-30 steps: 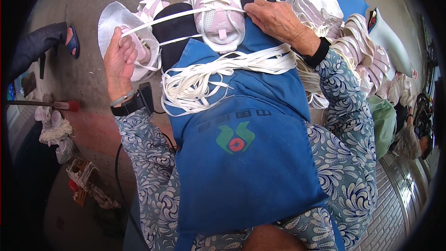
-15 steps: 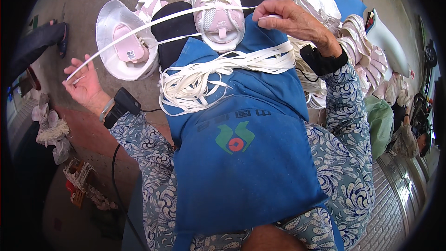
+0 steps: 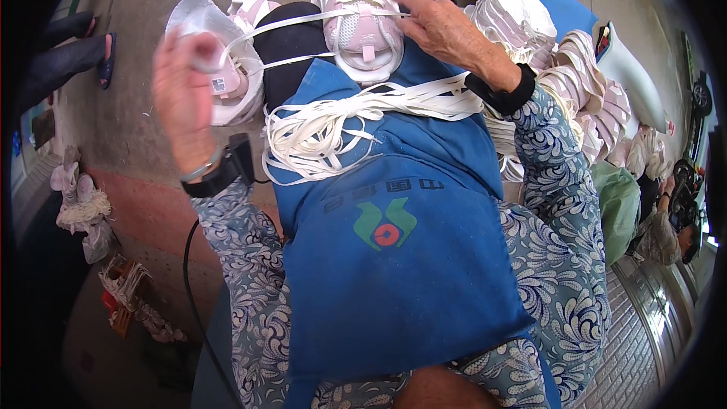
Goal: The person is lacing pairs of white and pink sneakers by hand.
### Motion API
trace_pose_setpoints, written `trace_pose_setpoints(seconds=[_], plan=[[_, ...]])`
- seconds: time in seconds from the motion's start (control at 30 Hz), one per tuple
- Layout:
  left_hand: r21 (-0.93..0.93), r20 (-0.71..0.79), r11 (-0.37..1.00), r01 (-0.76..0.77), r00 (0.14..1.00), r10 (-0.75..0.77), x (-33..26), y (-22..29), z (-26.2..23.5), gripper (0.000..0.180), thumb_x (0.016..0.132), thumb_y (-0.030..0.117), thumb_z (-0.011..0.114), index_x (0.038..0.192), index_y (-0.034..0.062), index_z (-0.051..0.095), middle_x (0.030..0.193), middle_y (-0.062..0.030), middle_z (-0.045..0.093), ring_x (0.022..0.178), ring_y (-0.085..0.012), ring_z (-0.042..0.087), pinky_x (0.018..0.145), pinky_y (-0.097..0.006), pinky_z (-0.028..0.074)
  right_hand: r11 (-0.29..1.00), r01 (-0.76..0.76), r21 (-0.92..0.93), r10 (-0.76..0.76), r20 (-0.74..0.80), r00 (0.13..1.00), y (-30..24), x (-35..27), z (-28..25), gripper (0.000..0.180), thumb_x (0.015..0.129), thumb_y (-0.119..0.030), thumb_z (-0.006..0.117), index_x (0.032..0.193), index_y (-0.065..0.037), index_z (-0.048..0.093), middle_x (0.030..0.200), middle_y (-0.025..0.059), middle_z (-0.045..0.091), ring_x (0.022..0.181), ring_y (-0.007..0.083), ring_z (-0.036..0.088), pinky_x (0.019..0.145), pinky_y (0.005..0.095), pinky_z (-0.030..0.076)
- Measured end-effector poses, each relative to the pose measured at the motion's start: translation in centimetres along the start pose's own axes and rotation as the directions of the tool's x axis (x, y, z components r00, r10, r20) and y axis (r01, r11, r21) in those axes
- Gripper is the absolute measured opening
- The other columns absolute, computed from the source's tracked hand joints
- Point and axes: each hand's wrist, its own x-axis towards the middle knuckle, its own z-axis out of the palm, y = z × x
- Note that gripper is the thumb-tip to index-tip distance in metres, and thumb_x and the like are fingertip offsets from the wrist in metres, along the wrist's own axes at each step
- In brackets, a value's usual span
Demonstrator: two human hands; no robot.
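Shoe workshop: stacked pale shoes (image 3: 575, 68), loose laces (image 3: 341, 125), concrete floor (image 3: 144, 136).

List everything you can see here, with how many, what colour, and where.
sneaker: one, white and pink, on the lap, top centre
shoelace: one, white, stretched from the sneaker to the left hand
loose laces: a bundle, white, on the apron
apron: one, blue, over the lap
second shoe: one, white and pink, behind the left hand
stacked shoes: many, white and pink, right side
left hand: raised, pulling the shoelace
right hand: on the sneaker
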Motion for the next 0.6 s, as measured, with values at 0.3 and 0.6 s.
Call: trace_pose_setpoints(seconds=[0.3,0.6], plan=[[0.548,0.233,0.789,0.279,0.855,-0.464,-2.1,-3.8,6.0,0.021,0.087,0.020,0.059,0.096,0.0015,0.062,0.074,-0.0017,0.059,0.063,-0.0056,0.051,0.054,-0.019,0.041,0.922,0.199,-0.331,-0.224,-0.039,0.974,1.7,-0.5,0.1,0.006,0.084,-0.009,0.048,0.086,-0.005,0.050,0.078,0.0145,0.060,0.070,0.0350,0.060,0.059,0.0432,0.048],[0.857,0.265,0.505,-0.104,0.929,-0.259,-1.0,-5.6,6.4,0.031,0.088,0.031,0.056,0.092,0.0021,0.065,0.077,-0.0013,0.061,0.070,-0.0077,0.052,0.064,-0.021,0.041,0.997,-0.017,0.075,0.021,-0.054,0.998,0.1,-0.6,-1.7,0.017,0.089,-0.018,0.047,0.091,-0.003,0.056,0.076,0.0163,0.062,0.068,0.0315,0.061,0.063,0.0366,0.049]])
